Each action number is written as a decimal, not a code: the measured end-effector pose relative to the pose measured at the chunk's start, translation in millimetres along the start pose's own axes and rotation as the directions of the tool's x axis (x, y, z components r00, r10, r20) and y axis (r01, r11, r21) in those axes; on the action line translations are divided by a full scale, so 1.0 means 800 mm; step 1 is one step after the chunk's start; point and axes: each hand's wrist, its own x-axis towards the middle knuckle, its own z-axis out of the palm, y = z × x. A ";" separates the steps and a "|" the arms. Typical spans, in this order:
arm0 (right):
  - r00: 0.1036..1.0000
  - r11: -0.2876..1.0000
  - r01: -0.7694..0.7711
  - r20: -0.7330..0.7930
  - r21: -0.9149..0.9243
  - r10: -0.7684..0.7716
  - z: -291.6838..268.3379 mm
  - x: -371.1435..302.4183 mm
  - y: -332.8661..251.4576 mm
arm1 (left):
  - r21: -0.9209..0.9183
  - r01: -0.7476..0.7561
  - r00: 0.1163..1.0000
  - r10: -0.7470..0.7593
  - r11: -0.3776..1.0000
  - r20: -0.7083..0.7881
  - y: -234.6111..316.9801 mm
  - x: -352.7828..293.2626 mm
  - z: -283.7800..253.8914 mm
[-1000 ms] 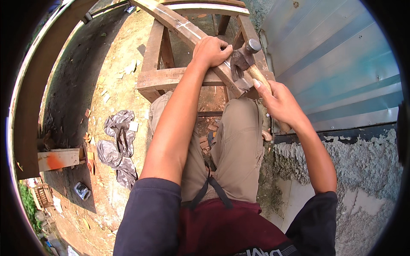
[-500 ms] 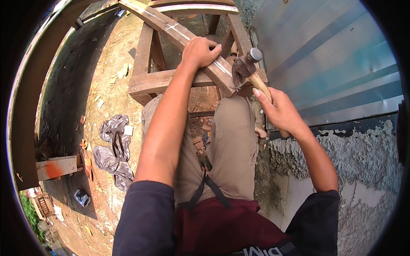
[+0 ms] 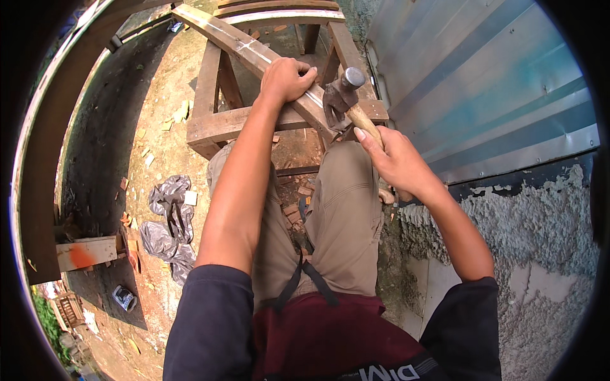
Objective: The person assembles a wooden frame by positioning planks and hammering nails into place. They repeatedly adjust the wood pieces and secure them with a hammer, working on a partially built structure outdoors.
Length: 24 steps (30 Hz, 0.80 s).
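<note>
Hammer (image 3: 362, 119) shifted left over the last half second, claw now at the beam's (image 3: 251, 52) near end; contact unclear. Open wooden frame (image 3: 222, 125) carries the beam, laid diagonally. Left hand (image 3: 283, 79) clamps beam, fingers curled over; right hand (image 3: 397, 159) wrapped round hammer handle. Probably claw work; next likely needs beam steady, claw seated.

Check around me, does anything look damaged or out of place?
Yes. On the ground to your left, crumpled grey plastic and a small container lie like litter. At right, the wall below the metal panel looks patchy and flaking.
</note>
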 end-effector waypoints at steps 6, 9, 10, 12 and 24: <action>0.956 0.988 -0.119 0.258 -0.098 0.141 -0.031 -0.057 -0.014 | -0.009 -0.011 1.000 0.011 1.000 -0.026 -0.005 -0.004 0.001; 0.983 0.994 -0.105 0.144 -0.040 0.110 -0.033 -0.060 -0.020 | -0.001 0.044 0.999 -0.044 0.999 -0.010 -0.006 -0.006 0.002; 0.987 0.995 -0.101 0.123 -0.008 0.101 -0.036 -0.055 -0.024 | -0.003 0.037 0.999 -0.037 0.999 -0.004 -0.003 -0.008 0.005; 0.995 0.996 -0.059 0.080 0.061 0.054 -0.038 -0.029 -0.033 | 0.017 0.030 0.999 -0.030 0.999 -0.014 -0.003 -0.007 -0.001; 0.931 0.924 0.215 0.351 -0.315 -0.097 -0.037 0.051 -0.069 | -0.027 0.009 1.000 -0.009 1.000 0.004 -0.005 -0.008 -0.001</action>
